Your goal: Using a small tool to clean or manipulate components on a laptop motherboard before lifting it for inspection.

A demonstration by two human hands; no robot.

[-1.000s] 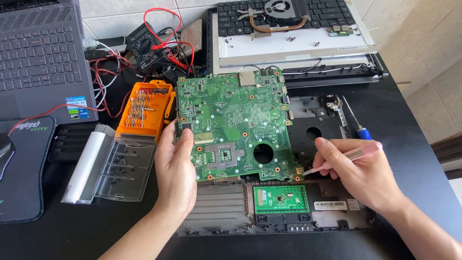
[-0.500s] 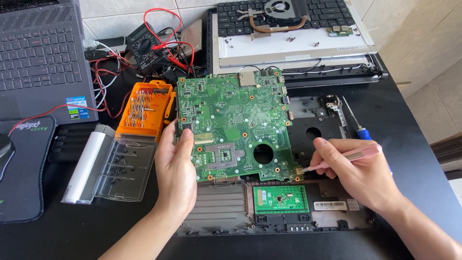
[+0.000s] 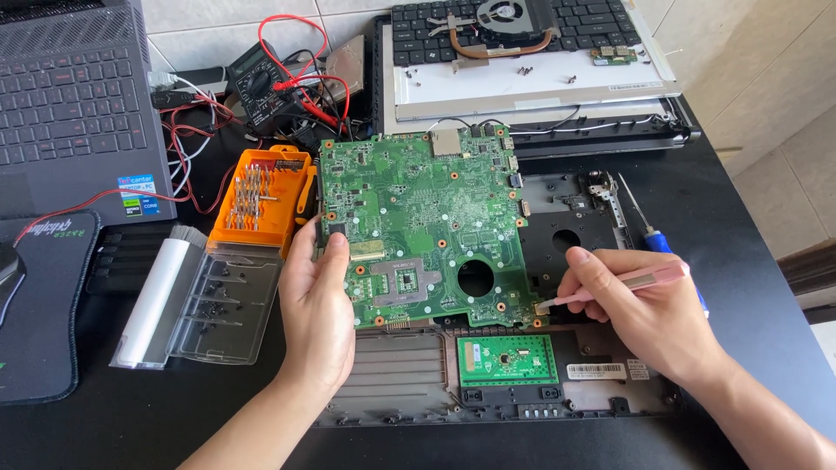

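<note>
Head view: the green motherboard [image 3: 418, 231] lies on the open laptop base [image 3: 488, 383]. The left hand [image 3: 318, 318] grips the board's left edge, thumb on top, fingers underneath. The right hand [image 3: 649, 305], right of the board, pinches a pink tool [image 3: 610, 287] whose tip meets the board's lower right corner. An orange bit case [image 3: 257, 196] sits left of the board

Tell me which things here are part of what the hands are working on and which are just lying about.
In use:
left hand gripping the green motherboard
right hand holding the pink tool
open laptop base

Lying about:
orange bit set
multimeter
blue screwdriver
detached keyboard and fan
grey laptop
</note>
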